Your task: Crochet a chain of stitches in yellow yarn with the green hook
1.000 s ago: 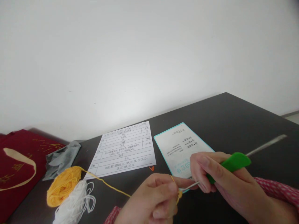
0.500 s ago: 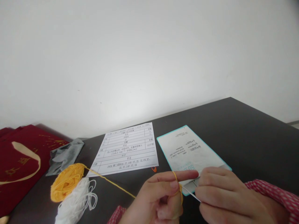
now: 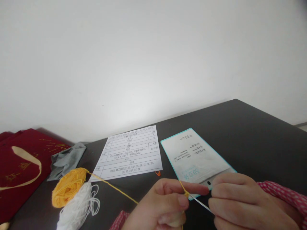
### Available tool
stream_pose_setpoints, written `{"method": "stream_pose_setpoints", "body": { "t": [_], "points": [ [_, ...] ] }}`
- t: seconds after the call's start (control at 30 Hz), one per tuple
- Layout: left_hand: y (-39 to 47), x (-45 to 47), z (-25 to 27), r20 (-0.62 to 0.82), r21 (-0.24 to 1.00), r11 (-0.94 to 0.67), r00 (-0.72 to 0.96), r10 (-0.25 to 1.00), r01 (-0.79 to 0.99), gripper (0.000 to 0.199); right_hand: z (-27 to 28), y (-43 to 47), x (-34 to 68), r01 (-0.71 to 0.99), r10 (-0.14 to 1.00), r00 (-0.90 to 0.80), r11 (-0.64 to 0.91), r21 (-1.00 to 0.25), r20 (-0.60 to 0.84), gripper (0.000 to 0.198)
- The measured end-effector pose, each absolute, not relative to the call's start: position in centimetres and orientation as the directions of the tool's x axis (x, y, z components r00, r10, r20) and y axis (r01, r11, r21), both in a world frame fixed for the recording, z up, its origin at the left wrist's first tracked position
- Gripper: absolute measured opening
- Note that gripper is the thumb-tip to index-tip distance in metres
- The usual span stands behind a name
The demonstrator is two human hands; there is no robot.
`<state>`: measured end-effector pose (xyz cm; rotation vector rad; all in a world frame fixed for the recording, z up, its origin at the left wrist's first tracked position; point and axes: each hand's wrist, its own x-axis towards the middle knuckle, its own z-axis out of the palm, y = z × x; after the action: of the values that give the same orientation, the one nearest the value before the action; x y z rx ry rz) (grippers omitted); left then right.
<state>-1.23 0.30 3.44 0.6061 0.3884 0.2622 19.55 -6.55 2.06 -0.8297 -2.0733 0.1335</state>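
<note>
Between thumb and fingers, my left hand (image 3: pixel 165 204) pinches a small loop of yellow yarn (image 3: pixel 186 193), its index finger stretched out with the strand over it. My right hand (image 3: pixel 237 201) is closed around a thin metal crochet hook (image 3: pixel 200 203), whose tip meets the yarn at my left thumb. From there the strand runs back left to a yellow yarn ball (image 3: pixel 69 187). White yarn (image 3: pixel 75 207) lies against that ball. The handle end of the hook is hidden in my right fist.
A printed pattern sheet (image 3: pixel 129 155) lies on the dark table (image 3: pixel 216 127), with a small orange stitch marker (image 3: pixel 158 173) at its lower edge. Right of it is a turquoise-edged packet (image 3: pixel 192 153). A grey pouch (image 3: pixel 67 159) and a dark red bag (image 3: pixel 21 166) sit at left.
My right hand and the hook have shifted slightly right, away from my left hand. The yarn loop at my left fingertips looks smaller and tighter. The yarn balls have stayed put.
</note>
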Motion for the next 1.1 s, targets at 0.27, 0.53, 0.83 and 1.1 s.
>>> {"method": "stream_pose_setpoints", "body": {
  "t": [0.27,0.53,0.83,1.1],
  "points": [
    [0.7,-1.5,3.4,-0.291,0.618,0.785,0.917,0.273,-0.037,0.035,4.7,-4.6,19.4,0.194,0.787,-0.226,0.614,-0.765,0.574,0.045],
    [1.1,-1.5,3.6,-0.311,0.587,0.809,0.935,0.171,0.047,0.038,4.3,-4.1,18.9,-0.008,0.914,-0.121,0.388,-0.921,0.387,0.057],
    [0.8,-1.4,3.6,-0.313,0.587,0.809,0.920,0.237,-0.008,0.035,3.4,-3.7,18.3,-0.186,0.980,-0.073,0.170,-0.968,0.186,0.062],
    [0.6,-1.3,3.4,-0.294,0.607,0.794,0.915,0.275,-0.043,0.033,3.3,-3.4,17.7,-0.283,0.996,-0.014,0.077,-0.956,0.085,0.061]
  ]
}}
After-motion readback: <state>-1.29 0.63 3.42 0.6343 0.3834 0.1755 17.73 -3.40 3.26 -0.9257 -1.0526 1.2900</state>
